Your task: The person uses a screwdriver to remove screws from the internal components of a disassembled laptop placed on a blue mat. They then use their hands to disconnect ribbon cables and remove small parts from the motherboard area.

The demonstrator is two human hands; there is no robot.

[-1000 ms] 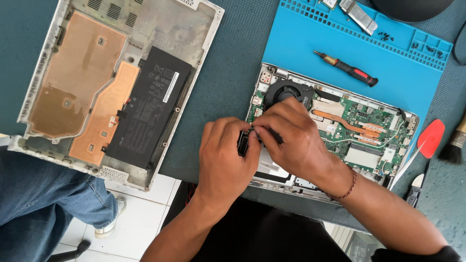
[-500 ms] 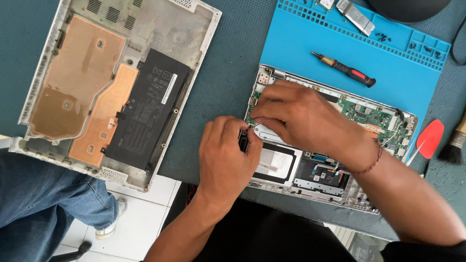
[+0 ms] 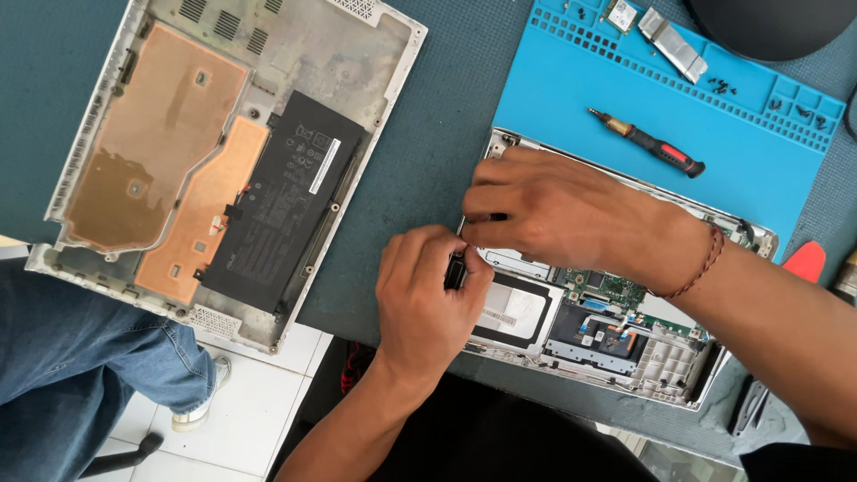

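Observation:
An open laptop (image 3: pixel 625 353) with its circuit board and trackpad underside showing lies partly on a blue work mat (image 3: pixel 571 80). My left hand (image 3: pixel 424 299) pinches a small black part (image 3: pixel 454 270) at the laptop's left edge. My right hand (image 3: pixel 558 210) lies over the upper left of the laptop. Its fingers are curled at the left rim, just above my left hand, and it hides the fan area beneath it.
The laptop's removed bottom cover (image 3: pixel 161 116) lies at the left, holding a black battery (image 3: pixel 286 201). On the mat are a red-and-black screwdriver (image 3: pixel 647 143), a metal strip (image 3: pixel 671 45) and small screws (image 3: pixel 723 87). A red tool (image 3: pixel 808 263) sits at the right edge. A leg in jeans (image 3: pixel 80 357) is below the table.
My right hand has slid up and to the left across the laptop, uncovering the lower right of the board. My left hand has stayed at the left edge on the black part.

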